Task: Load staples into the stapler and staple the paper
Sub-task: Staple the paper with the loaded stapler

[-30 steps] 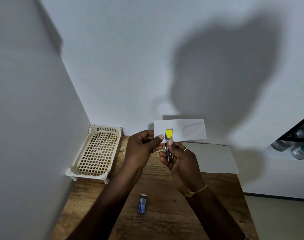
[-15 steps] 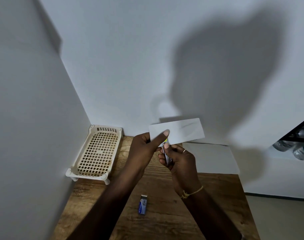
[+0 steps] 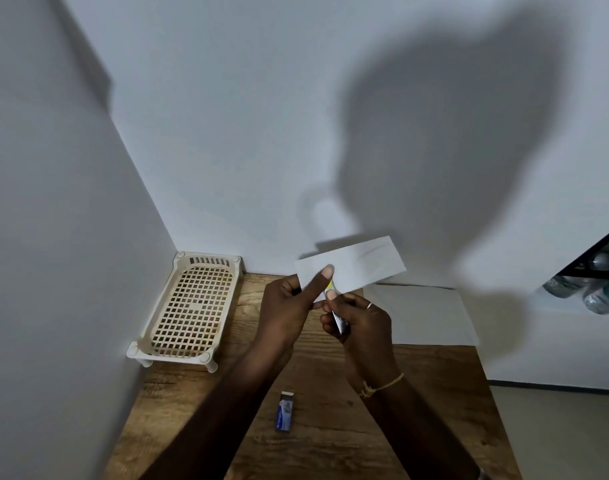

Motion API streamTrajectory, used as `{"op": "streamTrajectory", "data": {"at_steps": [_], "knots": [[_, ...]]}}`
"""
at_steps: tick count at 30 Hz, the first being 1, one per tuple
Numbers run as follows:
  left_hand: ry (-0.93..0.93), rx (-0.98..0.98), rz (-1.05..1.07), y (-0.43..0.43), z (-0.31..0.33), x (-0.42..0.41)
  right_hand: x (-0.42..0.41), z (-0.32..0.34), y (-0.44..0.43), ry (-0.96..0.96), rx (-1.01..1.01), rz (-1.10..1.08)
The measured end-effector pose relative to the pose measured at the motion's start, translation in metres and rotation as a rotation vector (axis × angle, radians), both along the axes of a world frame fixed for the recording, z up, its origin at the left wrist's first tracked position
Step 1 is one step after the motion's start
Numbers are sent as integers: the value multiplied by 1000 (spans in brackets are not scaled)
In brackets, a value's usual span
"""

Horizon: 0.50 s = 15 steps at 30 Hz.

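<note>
white paper (image 3: 361, 263), cream latticed basket (image 3: 192, 303), blue box (image 3: 284, 412)

It seemed a plain home or small-office corner: a brown wood-grain table (image 3: 434, 393) met bare white walls (image 3: 226, 133), a cream slotted plastic tray (image 3: 192, 303) stood left of the left hand (image 3: 285, 306), a flat white paper sheet (image 3: 424, 313) lay beyond the right hand (image 3: 365, 323), and clear plastic water bottles (image 3: 599, 296) lay far right of it

Wooden bench (image 3: 337, 445) set into a corner of white walls (image 3: 226, 133). At the bench's far left corner, against both walls, an upright cream lattice basket (image 3: 192, 306) on short feet. Beyond the bench's right edge, a dark shelf (image 3: 587, 258) with clear bottles (image 3: 600, 299) lying on their sides. Behind the bench, a large shadow (image 3: 452, 133) on the wall.
</note>
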<state>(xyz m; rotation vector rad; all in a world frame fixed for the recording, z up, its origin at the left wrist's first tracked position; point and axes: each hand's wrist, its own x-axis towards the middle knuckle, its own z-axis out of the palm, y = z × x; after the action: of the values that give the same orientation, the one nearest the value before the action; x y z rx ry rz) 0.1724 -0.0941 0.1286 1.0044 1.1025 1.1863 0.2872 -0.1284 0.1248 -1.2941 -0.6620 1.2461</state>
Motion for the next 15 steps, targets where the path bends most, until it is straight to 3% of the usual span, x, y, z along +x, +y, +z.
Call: {"op": "streamTrajectory", "data": {"at_steps": [6,15], "knots": [[-90,-53,-60,2,-1,-4,3,0,-2,52,21,59],[-120,-74,12,2,-4,-6,4,-2,-8,69,61,160]]}}
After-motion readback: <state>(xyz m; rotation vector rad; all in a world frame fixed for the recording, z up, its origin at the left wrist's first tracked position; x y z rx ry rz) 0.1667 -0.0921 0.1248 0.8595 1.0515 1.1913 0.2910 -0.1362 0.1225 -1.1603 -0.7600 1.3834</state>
